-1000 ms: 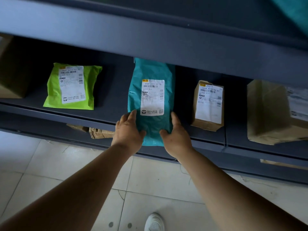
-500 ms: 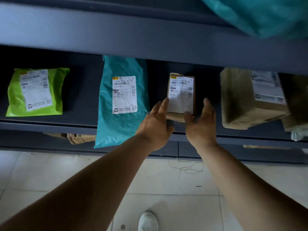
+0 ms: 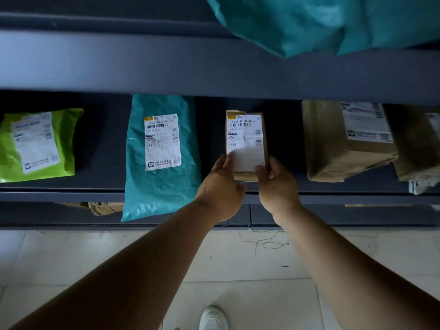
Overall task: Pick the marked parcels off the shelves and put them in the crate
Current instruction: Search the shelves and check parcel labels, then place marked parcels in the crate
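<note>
Head view: the left hand point(image 3: 220, 186) and right hand point(image 3: 277, 184) grip the near end of the small brown cardboard parcel point(image 3: 246, 144) (label code B518) from either side. The parcel rests on the dark grey metal shelf point(image 3: 281, 184), right of the teal plastic mailer point(image 3: 159, 158).

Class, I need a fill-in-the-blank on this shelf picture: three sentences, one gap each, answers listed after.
1. Both hands, the left hand and the right hand, hold the small ____ box.
2. The printed code on the teal bag label starts with C and reads ____.
3. The leftmost parcel on this shelf is a ____ bag.

Missing words: brown; C115; green
</note>
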The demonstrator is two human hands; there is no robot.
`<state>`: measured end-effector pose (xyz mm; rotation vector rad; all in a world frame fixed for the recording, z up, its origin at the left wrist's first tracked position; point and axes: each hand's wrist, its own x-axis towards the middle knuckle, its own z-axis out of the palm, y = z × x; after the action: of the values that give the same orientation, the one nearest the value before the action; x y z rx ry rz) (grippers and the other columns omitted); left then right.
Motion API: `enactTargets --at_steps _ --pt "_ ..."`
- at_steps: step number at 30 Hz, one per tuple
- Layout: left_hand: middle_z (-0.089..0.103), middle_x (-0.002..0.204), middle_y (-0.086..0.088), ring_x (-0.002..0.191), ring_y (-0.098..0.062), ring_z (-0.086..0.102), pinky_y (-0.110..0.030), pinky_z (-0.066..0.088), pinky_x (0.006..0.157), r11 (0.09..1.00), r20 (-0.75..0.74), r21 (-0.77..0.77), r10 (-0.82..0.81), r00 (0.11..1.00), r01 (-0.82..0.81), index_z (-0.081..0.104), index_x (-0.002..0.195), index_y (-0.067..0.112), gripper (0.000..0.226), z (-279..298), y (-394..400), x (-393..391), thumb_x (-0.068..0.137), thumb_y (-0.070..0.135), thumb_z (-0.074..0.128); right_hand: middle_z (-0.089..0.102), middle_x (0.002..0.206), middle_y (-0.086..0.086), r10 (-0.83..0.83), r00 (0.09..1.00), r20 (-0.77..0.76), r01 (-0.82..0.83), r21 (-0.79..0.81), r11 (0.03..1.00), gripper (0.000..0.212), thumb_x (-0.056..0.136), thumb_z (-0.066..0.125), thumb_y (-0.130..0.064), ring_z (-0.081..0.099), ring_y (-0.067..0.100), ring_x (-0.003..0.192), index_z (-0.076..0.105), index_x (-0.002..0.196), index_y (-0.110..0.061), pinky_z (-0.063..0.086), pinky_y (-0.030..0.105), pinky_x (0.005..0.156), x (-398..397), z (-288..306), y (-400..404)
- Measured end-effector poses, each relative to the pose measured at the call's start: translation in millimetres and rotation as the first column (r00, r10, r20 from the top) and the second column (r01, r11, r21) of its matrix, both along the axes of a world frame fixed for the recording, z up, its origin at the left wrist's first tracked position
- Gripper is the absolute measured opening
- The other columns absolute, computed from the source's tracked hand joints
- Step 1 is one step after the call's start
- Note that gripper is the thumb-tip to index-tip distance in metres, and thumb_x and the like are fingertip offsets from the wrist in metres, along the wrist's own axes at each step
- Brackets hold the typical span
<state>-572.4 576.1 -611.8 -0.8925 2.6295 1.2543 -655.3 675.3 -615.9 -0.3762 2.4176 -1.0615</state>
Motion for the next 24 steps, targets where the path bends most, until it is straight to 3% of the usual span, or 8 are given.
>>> enactTargets --at_steps 5,11,15,18,21,24 --pt "0.034 0.149 -0.007 0.131 -0.029 0.041 -0.044 0.044 0.101 1.000 -0.024 -0.010 0.008 1.000 -0.008 0.025 0.148 0.020 0.068 1 0 4 0.086 0.023 0.053 0.064 0.113 0.001 -0.014 1.000 -0.019 0.014 -0.028 1.000 0.031 0.100 0.043 -0.025 0.056 0.018 0.094 0.052 0.129 -0.020 0.036 0.023 0.072 6 -5 -1" --pt "0.029 0.151 -0.005 0.129 -0.031 0.042 -0.044 0.043 0.101 1.000 0.039 -0.009 -0.015 0.999 0.015 0.020 0.149 0.023 0.069 2 -4 1 0.088 0.026 0.053 0.062 0.118 0.007 0.036 0.999 -0.001 -0.036 0.062 0.997 0.032 0.101 0.040 -0.027 0.058 0.026 0.102 0.051 0.129 -0.017 0.035 0.024 0.072 -1 -3 -5" --pt "0.013 0.159 -0.005 0.142 -0.028 0.026 -0.040 0.031 0.113 0.997 0.111 -0.063 -0.037 0.993 0.044 0.010 0.153 0.020 0.072 9 -1 4 0.094 0.033 0.050 0.061 0.122 0.008 0.049 0.999 -0.006 -0.048 0.085 0.995 0.032 0.101 0.040 -0.027 0.057 0.028 0.107 0.049 0.129 -0.014 0.038 0.025 0.074 2 2 -1" --pt "0.005 0.161 -0.003 0.146 -0.025 0.016 -0.037 0.024 0.116 0.992 0.118 -0.109 -0.051 0.992 0.064 0.005 0.153 0.017 0.073 20 5 15 0.097 0.036 0.047 0.058 0.131 0.006 0.023 1.000 -0.015 -0.022 0.078 0.997 0.040 0.099 0.042 -0.032 0.055 0.027 0.118 0.044 0.135 -0.014 0.047 0.034 0.089 9 9 9" --pt "0.004 0.161 -0.003 0.147 -0.021 0.012 -0.034 0.020 0.117 0.992 0.110 -0.119 -0.035 0.993 0.049 0.005 0.153 0.016 0.071 33 13 29 0.097 0.035 0.045 0.042 0.148 0.005 0.034 0.999 -0.018 -0.032 0.090 0.995 0.054 0.098 0.043 -0.037 0.043 0.024 0.134 0.033 0.146 -0.016 0.038 0.036 0.107 20 23 26" --pt "0.005 0.161 -0.002 0.147 -0.020 0.012 -0.034 0.020 0.118 0.993 0.097 -0.115 -0.013 0.995 0.024 0.006 0.153 0.014 0.070 48 26 45 0.098 0.033 0.045 0.034 0.153 0.004 0.052 0.999 -0.009 -0.050 0.117 0.992 0.059 0.099 0.043 -0.034 0.042 0.020 0.134 0.021 0.151 -0.016 0.033 0.025 0.102 34 41 46"
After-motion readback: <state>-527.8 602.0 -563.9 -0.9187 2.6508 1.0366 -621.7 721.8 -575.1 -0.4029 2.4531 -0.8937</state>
